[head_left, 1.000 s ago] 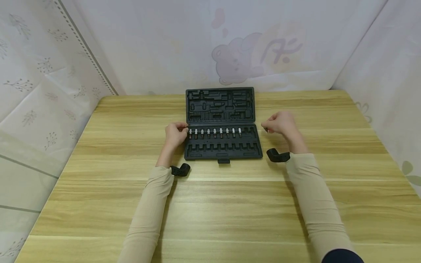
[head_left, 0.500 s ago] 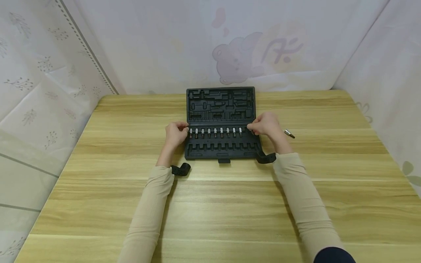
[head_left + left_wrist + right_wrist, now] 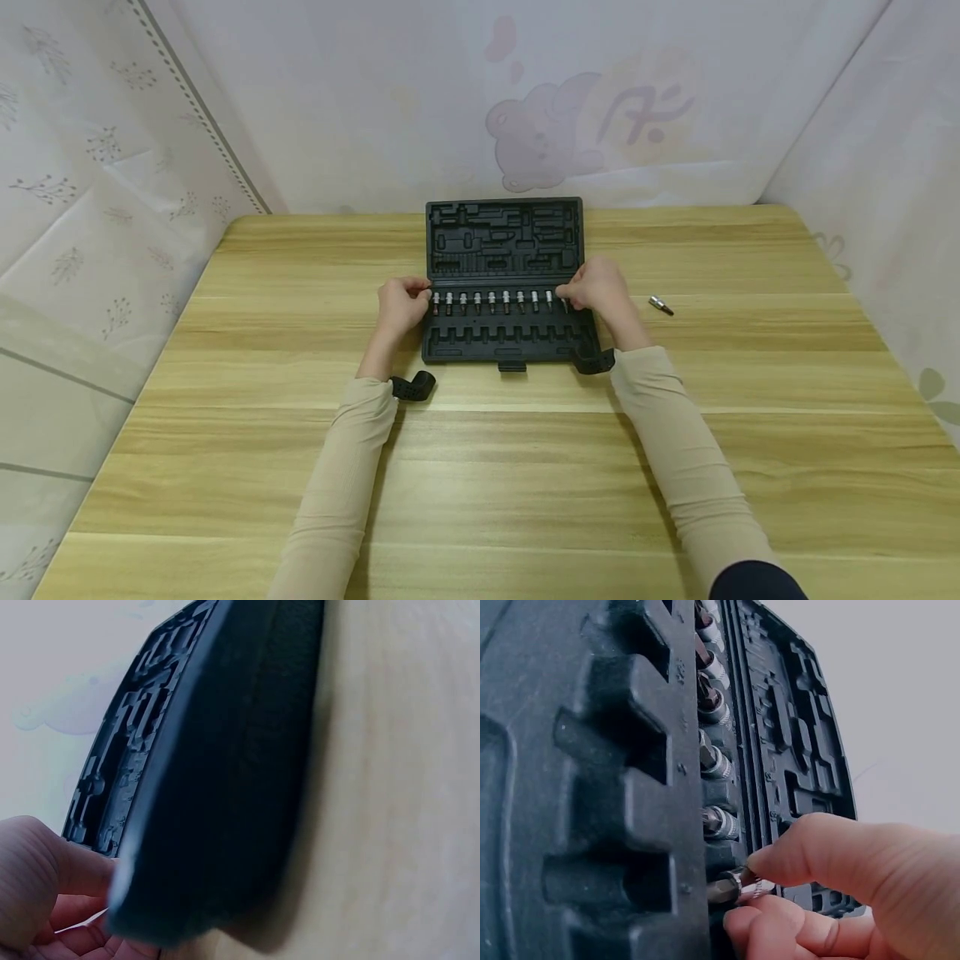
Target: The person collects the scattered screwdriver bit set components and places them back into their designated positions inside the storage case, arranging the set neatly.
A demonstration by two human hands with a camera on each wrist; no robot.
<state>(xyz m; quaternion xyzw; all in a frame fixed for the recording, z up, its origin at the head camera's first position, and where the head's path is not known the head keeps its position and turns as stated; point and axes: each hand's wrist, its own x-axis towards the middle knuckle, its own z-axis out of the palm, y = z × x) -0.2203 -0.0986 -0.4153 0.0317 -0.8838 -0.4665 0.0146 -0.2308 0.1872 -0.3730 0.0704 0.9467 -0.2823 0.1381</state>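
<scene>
Left hand (image 3: 401,307) grips the case's (image 3: 491,321) left end; right hand (image 3: 596,285) pinches a bit (image 3: 724,890).

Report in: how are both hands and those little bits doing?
Left hand holding case. Right hand pinching one bit at the upper row. Another bit loose on table, right of case. Nothing visibly blocking.

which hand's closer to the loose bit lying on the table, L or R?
Right. The right hand is just left of the loose bit, pinching another bit at the case's right end. The left hand grips the case's opposite edge.
</scene>
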